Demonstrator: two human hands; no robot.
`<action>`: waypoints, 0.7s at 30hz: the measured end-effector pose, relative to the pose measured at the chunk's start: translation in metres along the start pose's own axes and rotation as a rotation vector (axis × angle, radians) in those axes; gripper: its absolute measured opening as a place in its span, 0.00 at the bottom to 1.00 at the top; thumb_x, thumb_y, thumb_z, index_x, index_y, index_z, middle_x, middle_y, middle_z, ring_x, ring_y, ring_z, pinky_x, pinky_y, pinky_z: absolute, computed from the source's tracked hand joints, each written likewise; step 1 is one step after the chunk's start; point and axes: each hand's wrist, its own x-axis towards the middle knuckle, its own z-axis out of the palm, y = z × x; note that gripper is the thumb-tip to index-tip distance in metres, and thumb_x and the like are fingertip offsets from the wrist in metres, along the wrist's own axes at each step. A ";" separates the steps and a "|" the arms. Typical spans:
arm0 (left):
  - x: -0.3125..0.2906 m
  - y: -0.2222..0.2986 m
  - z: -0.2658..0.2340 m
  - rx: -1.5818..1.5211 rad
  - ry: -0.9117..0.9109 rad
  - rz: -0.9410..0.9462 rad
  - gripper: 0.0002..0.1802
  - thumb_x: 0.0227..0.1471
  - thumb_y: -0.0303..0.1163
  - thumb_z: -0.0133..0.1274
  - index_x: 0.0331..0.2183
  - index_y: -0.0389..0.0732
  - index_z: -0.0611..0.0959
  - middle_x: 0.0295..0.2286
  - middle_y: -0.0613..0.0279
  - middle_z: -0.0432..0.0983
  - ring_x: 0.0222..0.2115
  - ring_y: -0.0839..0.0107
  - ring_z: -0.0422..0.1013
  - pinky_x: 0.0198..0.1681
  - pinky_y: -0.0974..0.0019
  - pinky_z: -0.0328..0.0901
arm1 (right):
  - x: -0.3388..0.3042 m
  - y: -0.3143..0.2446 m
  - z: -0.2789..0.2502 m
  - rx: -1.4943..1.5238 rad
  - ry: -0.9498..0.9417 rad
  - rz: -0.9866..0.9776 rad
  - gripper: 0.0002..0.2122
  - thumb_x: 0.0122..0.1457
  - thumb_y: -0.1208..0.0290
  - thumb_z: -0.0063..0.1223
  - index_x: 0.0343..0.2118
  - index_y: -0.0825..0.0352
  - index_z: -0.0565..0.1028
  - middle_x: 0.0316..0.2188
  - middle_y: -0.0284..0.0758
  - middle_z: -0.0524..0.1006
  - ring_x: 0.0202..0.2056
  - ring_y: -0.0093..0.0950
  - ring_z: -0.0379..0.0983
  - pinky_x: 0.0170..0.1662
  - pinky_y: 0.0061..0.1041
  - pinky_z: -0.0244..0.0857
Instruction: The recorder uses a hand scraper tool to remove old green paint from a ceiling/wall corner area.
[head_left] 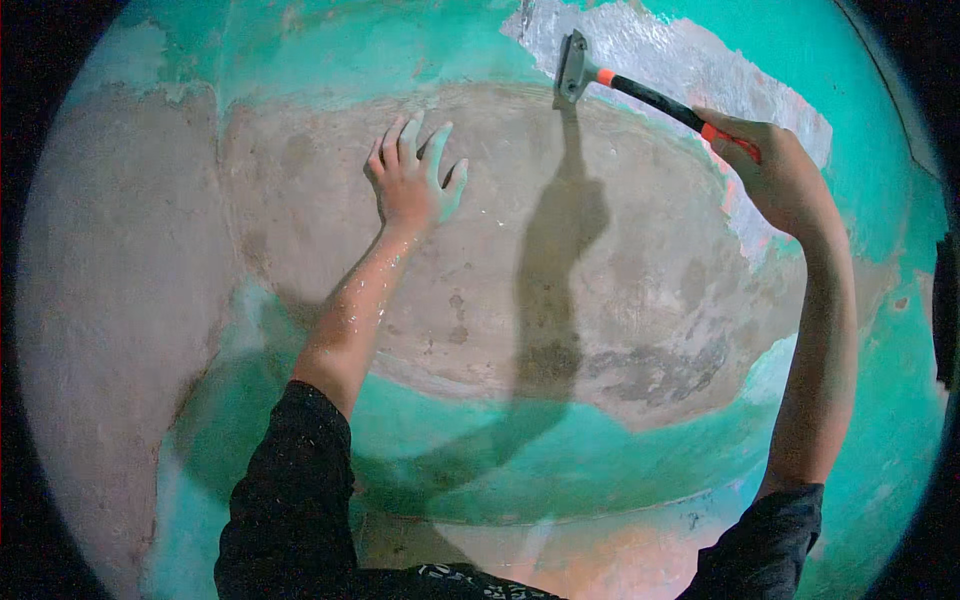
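Observation:
My right hand (768,170) is wrapped round the handle of a scraper (655,100), which is black with orange-red bands and a flat grey head. The scraper's head rests at or very close to the wall where a pale, shiny patch (690,60) meets the green paint; contact cannot be made out. My left hand (412,175) lies against the bare grey-brown wall surface (480,290) with its fingers spread, holding nothing. Pale flecks stick to my left forearm, and a light dust coats some fingers.
Green paint (560,460) surrounds the bare area above, below and at the right. More bare plaster (110,300) covers the left side, bordered by a ragged paint edge. My arms cast dark shadows on the wall. A dark object (944,310) shows at the right rim.

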 end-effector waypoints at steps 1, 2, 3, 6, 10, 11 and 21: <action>-0.001 0.001 0.001 0.012 -0.007 -0.001 0.33 0.53 0.50 0.63 0.59 0.56 0.78 0.64 0.59 0.62 0.65 0.53 0.56 0.62 0.43 0.52 | -0.003 0.006 0.001 -0.005 -0.003 0.005 0.17 0.67 0.65 0.55 0.57 0.56 0.80 0.43 0.48 0.84 0.42 0.40 0.83 0.48 0.36 0.72; 0.000 0.001 -0.001 0.017 -0.005 -0.001 0.33 0.53 0.50 0.63 0.59 0.56 0.78 0.64 0.59 0.62 0.65 0.53 0.56 0.62 0.43 0.52 | -0.004 0.009 0.005 0.021 0.012 0.009 0.17 0.68 0.65 0.55 0.58 0.57 0.80 0.44 0.48 0.84 0.42 0.40 0.83 0.48 0.36 0.72; 0.000 0.001 -0.002 0.013 -0.001 0.000 0.33 0.53 0.50 0.63 0.59 0.56 0.78 0.64 0.59 0.62 0.65 0.53 0.56 0.62 0.43 0.52 | -0.003 0.011 0.008 0.047 0.027 0.012 0.17 0.68 0.65 0.54 0.58 0.57 0.79 0.44 0.48 0.84 0.43 0.40 0.83 0.49 0.36 0.72; 0.000 0.001 -0.002 0.007 -0.010 -0.006 0.33 0.54 0.50 0.63 0.60 0.56 0.77 0.64 0.59 0.62 0.65 0.53 0.56 0.62 0.43 0.52 | 0.001 -0.008 0.016 0.046 0.015 0.021 0.17 0.69 0.64 0.54 0.59 0.57 0.79 0.45 0.48 0.83 0.43 0.40 0.83 0.50 0.35 0.72; -0.003 -0.001 -0.001 -0.009 0.002 0.010 0.33 0.54 0.49 0.63 0.60 0.56 0.77 0.64 0.58 0.62 0.65 0.53 0.56 0.62 0.43 0.51 | 0.006 0.015 0.010 0.129 0.015 -0.019 0.17 0.69 0.64 0.53 0.59 0.57 0.78 0.44 0.51 0.83 0.43 0.41 0.83 0.50 0.35 0.71; 0.000 0.000 0.000 -0.005 0.005 0.007 0.33 0.54 0.49 0.63 0.60 0.56 0.77 0.64 0.58 0.62 0.65 0.53 0.56 0.62 0.43 0.51 | 0.009 0.009 0.013 0.129 0.016 -0.025 0.17 0.69 0.64 0.53 0.59 0.57 0.78 0.44 0.51 0.83 0.43 0.41 0.83 0.50 0.35 0.71; -0.002 0.000 -0.001 -0.031 0.001 0.027 0.33 0.52 0.50 0.63 0.59 0.55 0.78 0.63 0.56 0.63 0.64 0.52 0.57 0.63 0.41 0.51 | 0.002 -0.012 0.022 0.080 0.089 0.037 0.17 0.70 0.62 0.52 0.58 0.58 0.79 0.43 0.54 0.81 0.43 0.44 0.82 0.49 0.36 0.71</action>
